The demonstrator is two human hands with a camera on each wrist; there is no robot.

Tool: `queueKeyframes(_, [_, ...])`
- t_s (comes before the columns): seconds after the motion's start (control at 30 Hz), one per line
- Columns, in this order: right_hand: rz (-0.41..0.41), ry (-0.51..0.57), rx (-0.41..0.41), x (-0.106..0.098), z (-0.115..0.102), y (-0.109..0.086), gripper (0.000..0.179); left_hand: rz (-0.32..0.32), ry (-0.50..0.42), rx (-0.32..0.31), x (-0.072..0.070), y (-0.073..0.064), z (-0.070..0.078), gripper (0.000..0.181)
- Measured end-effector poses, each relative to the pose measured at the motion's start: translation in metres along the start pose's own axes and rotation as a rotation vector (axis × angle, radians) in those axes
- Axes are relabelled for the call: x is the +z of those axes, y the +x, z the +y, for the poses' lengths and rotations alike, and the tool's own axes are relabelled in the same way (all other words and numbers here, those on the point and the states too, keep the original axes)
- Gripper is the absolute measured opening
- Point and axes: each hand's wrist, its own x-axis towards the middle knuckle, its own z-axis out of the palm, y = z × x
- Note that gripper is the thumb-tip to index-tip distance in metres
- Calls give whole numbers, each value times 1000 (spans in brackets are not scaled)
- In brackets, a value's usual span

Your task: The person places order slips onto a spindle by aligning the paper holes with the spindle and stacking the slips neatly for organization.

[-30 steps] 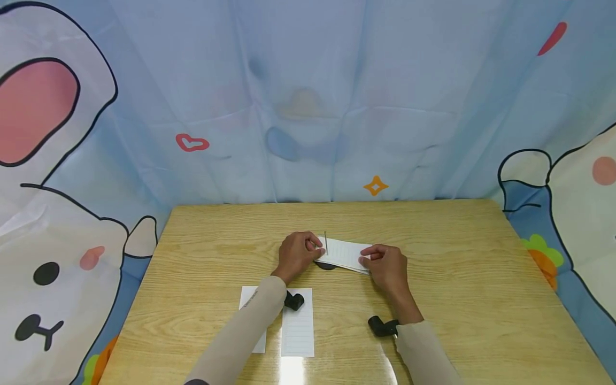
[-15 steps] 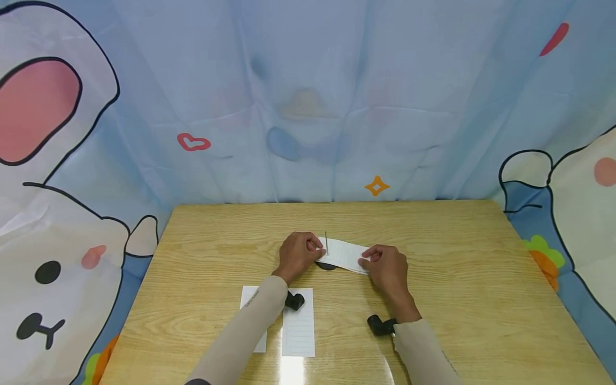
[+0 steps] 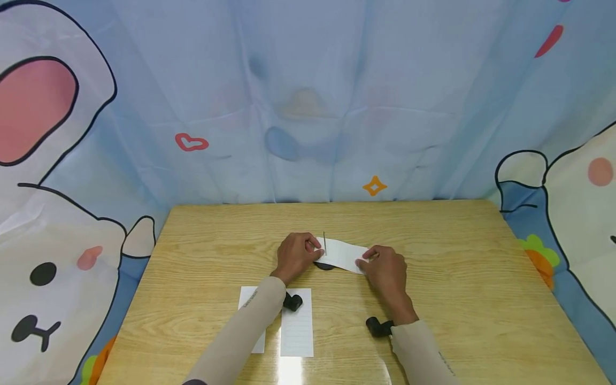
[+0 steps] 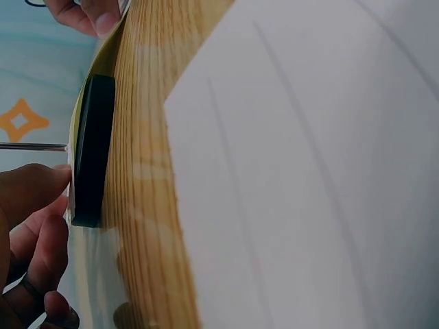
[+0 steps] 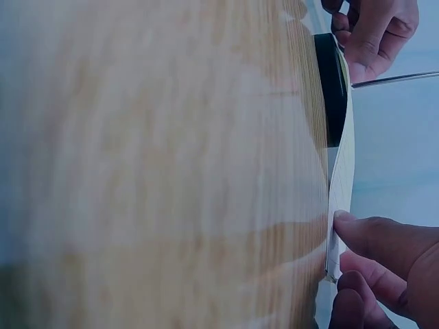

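Note:
A stack of white paper slips (image 3: pixel 343 255) lies across the round black base (image 3: pixel 324 266) of a bill spike, whose thin metal pin (image 3: pixel 324 243) stands up through the left end. My left hand (image 3: pixel 294 254) pinches that left end beside the pin, thumb and fingers close to the base (image 4: pixel 95 151). At the opposite end my right hand (image 3: pixel 389 270) pinches the slips, with its thumb (image 5: pixel 363 229) on one face and fingers behind. Between the hands the paper bows, and its right part reaches past the base, as the right wrist view shows.
Two lined white slips lie nearer me on the wooden table (image 3: pixel 457 278): one slip (image 3: pixel 297 331) shows almost whole, the other slip (image 3: pixel 259 342) is partly under my left sleeve. Black wrist cameras jut from both wrists. A printed curtain (image 3: pixel 308 107) hangs behind the table.
The slips have come closer together at the right end, where a gap between them showed before. The top paper now bows a little more. Both hands keep nearly the same place.

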Motion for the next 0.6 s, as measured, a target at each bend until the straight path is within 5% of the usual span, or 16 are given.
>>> queueKeyframes(0.6, [20,46,-42,3,1,-9,26,-93,-117,46,-20,-19,-1,16])
